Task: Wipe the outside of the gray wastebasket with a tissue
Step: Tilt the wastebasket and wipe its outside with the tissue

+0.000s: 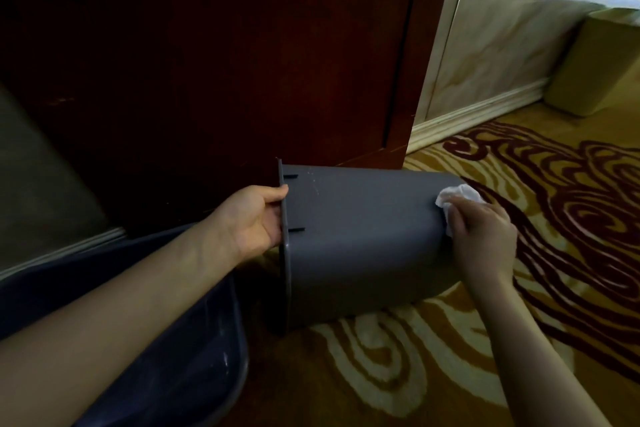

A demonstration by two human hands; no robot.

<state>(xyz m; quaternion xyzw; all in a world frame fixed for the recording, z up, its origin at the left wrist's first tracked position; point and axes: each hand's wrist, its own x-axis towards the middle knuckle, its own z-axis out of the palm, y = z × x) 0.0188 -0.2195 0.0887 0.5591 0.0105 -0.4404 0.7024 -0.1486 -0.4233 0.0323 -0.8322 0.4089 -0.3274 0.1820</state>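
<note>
Gray wastebasket (360, 239) lies on its side at frame centre, low corner on the carpet (398, 357), mouth turned left. My left hand (258, 218) grips the rim, fingers (277, 191) curled over the lip and clamped there; likely this braces the basket so it won't roll under pressure. My right hand (485, 239) presses a crumpled white tissue (457, 196) against the base end, fingers closed on it. Laid sideways, the long wall faces me for wiping. Room: dark wooden door (207, 45) upper left, pale baseboard (478, 111), a tan bin (595, 62) upper right, a dark blue tub (194, 340) lower left.
</note>
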